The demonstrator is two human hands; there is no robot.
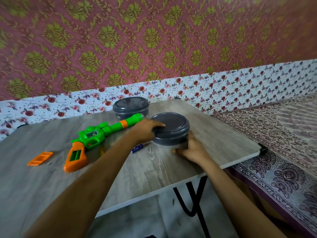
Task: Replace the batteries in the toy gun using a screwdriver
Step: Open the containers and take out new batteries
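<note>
1 head-worn wide-angle view looks forward and down, close over the table (154, 169)

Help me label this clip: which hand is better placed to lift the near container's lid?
Probably left: the left hand holds the lid from above, while the right hand holds the near container low on its side, steadying it.

Green-and-orange toy gun (96, 136), dark grey containers (171, 129), wood-grain grey table (154, 169).
</note>
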